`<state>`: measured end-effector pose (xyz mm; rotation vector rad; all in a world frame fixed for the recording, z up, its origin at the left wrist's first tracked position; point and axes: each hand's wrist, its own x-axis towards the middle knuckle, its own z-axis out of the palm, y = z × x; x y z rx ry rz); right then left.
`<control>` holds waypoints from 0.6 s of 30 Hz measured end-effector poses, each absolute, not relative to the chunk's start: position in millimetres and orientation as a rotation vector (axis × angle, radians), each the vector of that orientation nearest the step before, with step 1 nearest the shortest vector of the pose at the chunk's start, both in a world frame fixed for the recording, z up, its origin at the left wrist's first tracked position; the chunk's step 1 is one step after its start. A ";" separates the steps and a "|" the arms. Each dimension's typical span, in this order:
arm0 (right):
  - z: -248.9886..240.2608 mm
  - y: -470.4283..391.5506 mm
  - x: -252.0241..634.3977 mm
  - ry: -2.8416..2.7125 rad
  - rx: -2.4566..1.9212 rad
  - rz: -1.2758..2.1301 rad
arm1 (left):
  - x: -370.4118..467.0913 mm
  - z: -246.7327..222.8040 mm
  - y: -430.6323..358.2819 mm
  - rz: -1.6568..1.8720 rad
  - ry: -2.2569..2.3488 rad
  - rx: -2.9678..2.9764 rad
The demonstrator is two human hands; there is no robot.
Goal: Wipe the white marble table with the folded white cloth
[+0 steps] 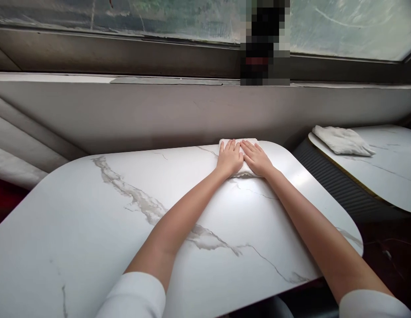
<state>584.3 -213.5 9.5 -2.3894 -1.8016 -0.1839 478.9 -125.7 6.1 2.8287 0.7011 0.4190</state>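
A folded white cloth (245, 171) lies flat at the far edge of a white marble-patterned table (76, 221). My left hand (230, 159) rests palm down on the cloth's left part, its fingers stretched out and pointing away from me. On the right part, my right hand (257, 159) presses down just as flat, fingers extended and angled to the left. The two hands are side by side, with their thumbs close together. Both arms reach far forward across the tabletop. The cloth's middle is partly covered by the hands.
Behind the table runs a pale wall (142, 115) below a window (192, 20). At the right stands a second marble-patterned table (397, 154) with another folded white cloth (344, 140) on it. A padded light-coloured seat back (20, 141) is at the left.
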 end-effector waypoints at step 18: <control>4.8 -369.0 401.9 -1.858 -2.307 -0.421 | 301.7 13.0 -256.2 0.398 0.353 2.920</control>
